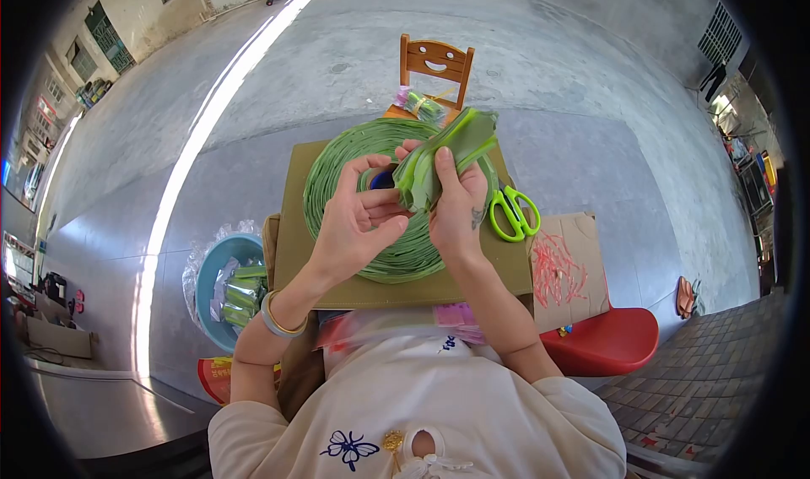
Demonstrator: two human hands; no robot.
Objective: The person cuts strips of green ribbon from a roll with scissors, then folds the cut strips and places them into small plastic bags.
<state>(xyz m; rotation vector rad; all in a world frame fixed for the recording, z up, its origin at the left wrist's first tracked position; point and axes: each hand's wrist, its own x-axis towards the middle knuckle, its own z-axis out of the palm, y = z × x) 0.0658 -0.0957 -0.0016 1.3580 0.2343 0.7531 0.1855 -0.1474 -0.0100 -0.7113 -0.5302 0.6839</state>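
Observation:
My right hand (456,205) is closed around a bundle of flat green plastic strips (451,154), thumb pressed along its front. The bundle slants up to the right, its upper ends fanned out. My left hand (361,221) is open to the left of it, fingers curved and apart, fingertips right at the bundle's lower left edge. Beneath both hands lies a wide flat coil of green strip (337,162) on an olive-topped table (291,272), its dark blue core partly hidden. Scissors with lime-green handles (515,215) lie by the coil's right side, their blades hidden.
Left of the table stands a blue basin (205,285) holding green bundles. To the right are cardboard (553,314) with thin red strips (558,268) and a red stool (612,344). A wooden chair (436,59) beyond the table bears a wrapped green bundle (422,105).

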